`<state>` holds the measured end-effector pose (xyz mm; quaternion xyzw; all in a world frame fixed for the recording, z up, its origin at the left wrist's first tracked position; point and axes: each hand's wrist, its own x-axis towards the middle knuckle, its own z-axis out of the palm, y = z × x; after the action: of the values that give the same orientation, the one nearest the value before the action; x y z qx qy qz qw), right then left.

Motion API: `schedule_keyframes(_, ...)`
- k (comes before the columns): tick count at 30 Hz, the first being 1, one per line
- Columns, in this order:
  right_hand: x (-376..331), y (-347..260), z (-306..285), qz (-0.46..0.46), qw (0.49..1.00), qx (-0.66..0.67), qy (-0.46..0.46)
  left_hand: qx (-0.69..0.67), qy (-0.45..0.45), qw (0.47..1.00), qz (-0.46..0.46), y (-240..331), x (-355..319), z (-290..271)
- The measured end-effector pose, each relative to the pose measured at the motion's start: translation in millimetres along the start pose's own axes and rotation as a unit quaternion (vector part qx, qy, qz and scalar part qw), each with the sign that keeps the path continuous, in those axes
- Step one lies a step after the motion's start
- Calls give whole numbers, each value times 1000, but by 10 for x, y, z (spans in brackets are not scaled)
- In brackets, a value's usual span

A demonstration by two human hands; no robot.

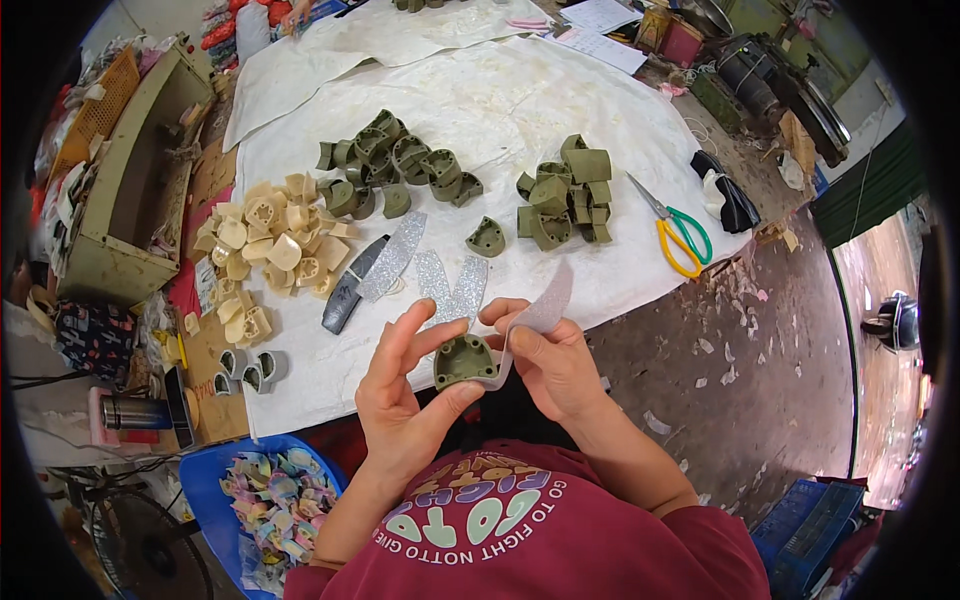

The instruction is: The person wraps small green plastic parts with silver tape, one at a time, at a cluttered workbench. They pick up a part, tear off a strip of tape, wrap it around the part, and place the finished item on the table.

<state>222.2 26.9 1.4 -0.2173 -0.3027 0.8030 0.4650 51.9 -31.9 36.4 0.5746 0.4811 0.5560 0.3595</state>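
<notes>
An olive-green plastic shoe heel (464,362), hollow side with its holes facing up, is held between the thumb and fingers of my left hand (405,390). My right hand (556,368) pinches a pale glitter strip (550,302). The strip's lower part runs along the heel's right side and bottom edge, while its upper end stands free above my fingers. Beyond my hands, two silver glitter strips (432,277) lie on the white cloth. Another silver strip (396,258) rests by a dark-handled tool (352,288). A single green heel (486,237) sits apart, farther off.
Piles of green heels (375,150) and cream heels (280,235) stand on the white cloth (620,110). Scissors (680,230) lie at the right. Several silver-covered heels (268,366) are at the near left. Below the table edge is a blue tub (215,490) of coloured scraps.
</notes>
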Motion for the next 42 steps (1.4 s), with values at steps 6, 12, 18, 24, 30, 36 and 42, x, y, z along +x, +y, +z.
schedule_keyframes(6, 19, -17, -46, 26, 1000, 8, 1, 45, -58, 997, -4, -18, -10, -4)
schedule_keyframes(12, 21, -44, -19, -3, 998, -63, 27, 11, -50, 999, 2, -124, 90, 51)
schedule_keyframes(18, -27, 54, 119, -231, 894, -380, 50, 137, 17, 989, -56, -164, 65, 47)
schedule_keyframes(24, 75, -168, 35, -57, 977, -197, 52, 63, -33, 997, -25, -153, 59, -37)
schedule_keyframes(30, 69, -228, -14, 101, 993, -62, -6, -28, -85, 996, -14, -183, 97, -18)
schedule_keyframes(36, -13, -96, 141, -27, 982, -185, 38, 84, 22, 992, -96, -182, 19, 63)
schedule_keyframes(42, 96, -188, 26, -97, 943, -319, -2, 74, -18, 996, -35, -181, 27, 14)
